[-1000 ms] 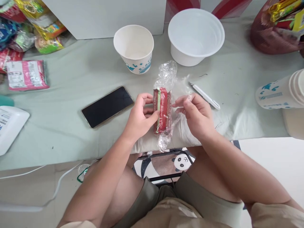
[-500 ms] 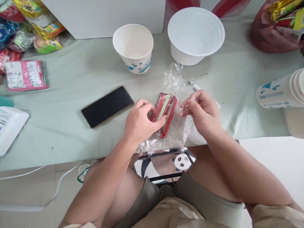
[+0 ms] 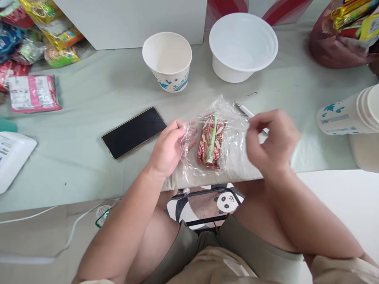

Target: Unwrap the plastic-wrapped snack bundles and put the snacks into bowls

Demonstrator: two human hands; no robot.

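Note:
Two red-brown snack packets (image 3: 205,141) lie side by side on a sheet of clear plastic wrap (image 3: 237,156), with a slim green packet (image 3: 212,138) along the middle on top. My left hand (image 3: 169,149) pinches the left edge of the wrap, its other fingers partly seen through the film. At the right edge of the film, my right hand (image 3: 271,144) is closed and slightly blurred, with the film stretched toward its fingers. A white pen (image 3: 244,109) lies behind the wrap, partly hidden by the right hand.
A dark phone (image 3: 134,132) lies to the left. Behind are a paper cup (image 3: 170,63) and a white plastic bowl (image 3: 242,47). Snack packs (image 3: 34,92) pile up at left; stacked cups (image 3: 346,112) and a dark red bag (image 3: 322,47) stand at right.
My left hand has let go of the packets and moved left onto the wrap. My right hand has moved right. The packets now lie flat with the green one centred, and the film is spread wider.

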